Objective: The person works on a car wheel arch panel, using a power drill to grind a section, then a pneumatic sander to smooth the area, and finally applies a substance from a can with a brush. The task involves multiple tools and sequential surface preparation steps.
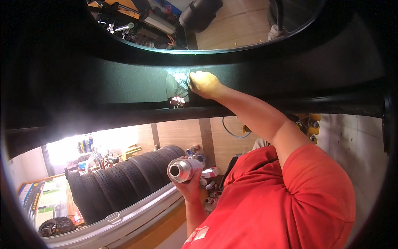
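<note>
A large black tyre (124,81) fills the upper part of the view, its inner surface running across as a dark band. My right hand (204,84) reaches up to that surface with its fingers closed; whatever it grips, if anything, is hidden. Just left of its fingertips lies a brightly lit, whitish patch of the inner wall (180,79). Below that patch a small red-and-white piece (177,101) sits near the tyre's lower edge. Lower down, my left hand (191,189) is wrapped round a silver metal can (182,170), whose round open mouth faces up toward me.
Several black tyres (128,178) stand in a row at lower left, behind a pale metal rail (112,220). A small wheel (58,226) lies in front of boxes. Yellow machine parts (314,126) are at right. Through the upper opening, tools (124,28) and a dark cylinder (201,14) show.
</note>
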